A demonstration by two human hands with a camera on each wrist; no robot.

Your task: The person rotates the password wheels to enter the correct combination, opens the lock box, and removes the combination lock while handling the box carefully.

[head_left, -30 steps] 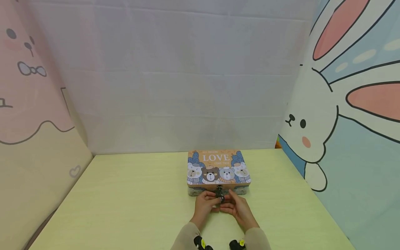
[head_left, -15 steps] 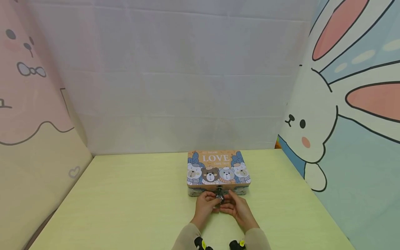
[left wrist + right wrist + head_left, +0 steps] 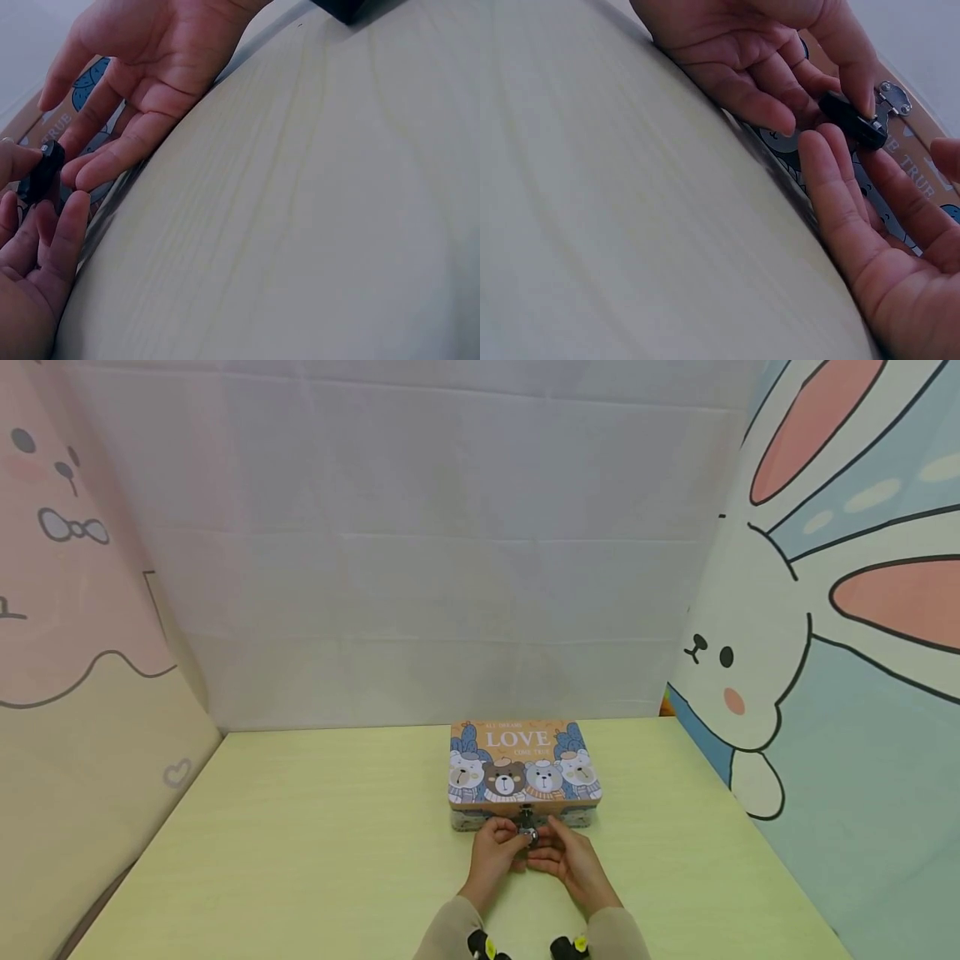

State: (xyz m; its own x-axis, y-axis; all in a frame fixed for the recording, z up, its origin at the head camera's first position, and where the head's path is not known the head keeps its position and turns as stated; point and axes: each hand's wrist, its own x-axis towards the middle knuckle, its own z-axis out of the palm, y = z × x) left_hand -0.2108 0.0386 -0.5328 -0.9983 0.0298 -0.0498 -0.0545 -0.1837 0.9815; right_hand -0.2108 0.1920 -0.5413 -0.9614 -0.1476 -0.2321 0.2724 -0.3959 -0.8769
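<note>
A tin box (image 3: 525,763) with bears and the word LOVE on its lid stands closed on the table. At its front latch (image 3: 895,98) is a small black padlock (image 3: 853,120), seen edge-on in both wrist views. My left hand (image 3: 491,858) pinches the padlock between thumb and fingers. From the other side my right hand (image 3: 576,863) reaches in, its fingers (image 3: 904,187) nearly straight and the index fingertip touching the padlock. The right thumb stands raised, apart from the padlock. In the head view the fingers partly hide the padlock.
The pale yellow table (image 3: 300,827) extends to both sides of the box. A white cloth (image 3: 435,552) hangs behind it. Printed panels stand at the left and right, the right one with a rabbit (image 3: 757,677). Black wrist devices (image 3: 570,947) sit by the sleeves.
The padlock has turned slightly in the left fingers and shows a shinier face in the head view. Both hands and the box stay nearly in place.
</note>
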